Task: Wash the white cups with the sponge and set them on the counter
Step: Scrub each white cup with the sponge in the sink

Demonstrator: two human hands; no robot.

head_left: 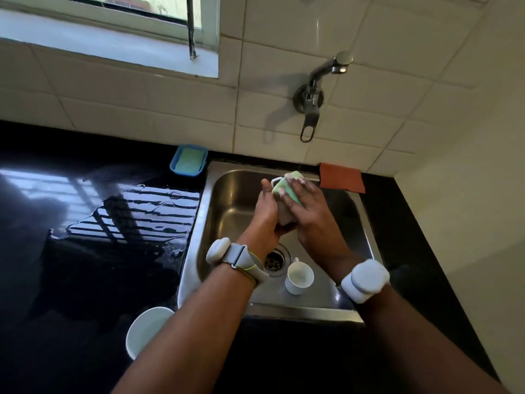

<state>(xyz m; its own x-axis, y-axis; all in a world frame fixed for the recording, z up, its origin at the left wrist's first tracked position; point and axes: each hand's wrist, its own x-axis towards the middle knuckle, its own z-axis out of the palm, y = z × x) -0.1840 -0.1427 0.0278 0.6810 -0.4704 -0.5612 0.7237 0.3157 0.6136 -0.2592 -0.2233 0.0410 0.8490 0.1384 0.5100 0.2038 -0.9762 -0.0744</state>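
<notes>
The sponge (287,191) is light green, flecked with white foam. The held cup (285,218) is white, and so are the sink cup (298,278) and the desk cup (146,329). The desk (85,294) is glossy black, with a pale striped reflection of bars across its wet patch. The sink (227,206) is steel grey. The blue tray (173,164) holds a pale green block (189,162). The cloth (342,177) is orange-red. The tiles (170,103) are cream, with thin grey grout lines in a grid. The tap (311,96) is dark chrome. The left wristband (227,254) is grey and white with a thin yellow-green cord; the right wristband (365,280) is white.
</notes>
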